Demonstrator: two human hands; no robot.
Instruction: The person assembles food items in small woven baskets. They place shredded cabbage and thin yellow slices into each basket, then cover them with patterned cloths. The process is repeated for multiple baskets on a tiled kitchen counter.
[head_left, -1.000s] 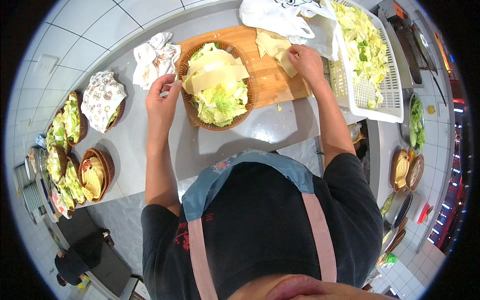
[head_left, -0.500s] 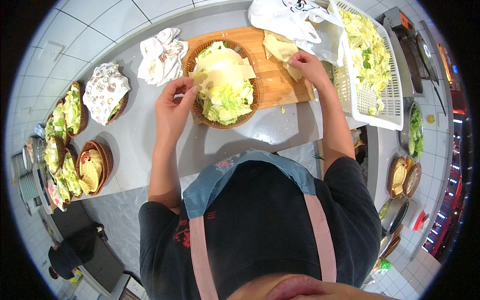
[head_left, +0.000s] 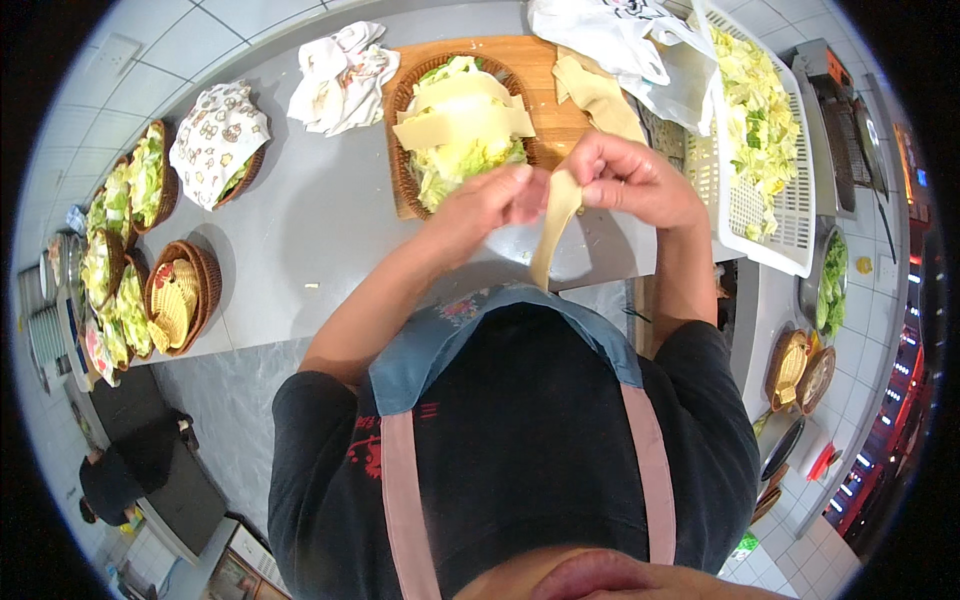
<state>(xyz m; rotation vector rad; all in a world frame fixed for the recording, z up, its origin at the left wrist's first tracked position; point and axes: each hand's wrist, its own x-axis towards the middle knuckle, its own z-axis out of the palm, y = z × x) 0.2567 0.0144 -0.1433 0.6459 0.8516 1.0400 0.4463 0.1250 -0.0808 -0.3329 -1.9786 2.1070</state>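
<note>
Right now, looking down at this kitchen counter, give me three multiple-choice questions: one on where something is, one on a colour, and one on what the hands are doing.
1. Where does the wicker basket of cabbage sit?
A. on the wooden cutting board
B. on the floor
C. inside the white plastic crate

2. What colour is the strip between the hands?
A. dark red
B. pale yellow
C. blue

3. How is the strip held?
A. it lies flat on the counter
B. the left hand alone holds it
C. the left hand and right hand both pinch it

Answers: 1 A, the basket rests on the board. 2 B, the strip is pale yellow. 3 C, both hands grip its top while the rest hangs down.
</note>
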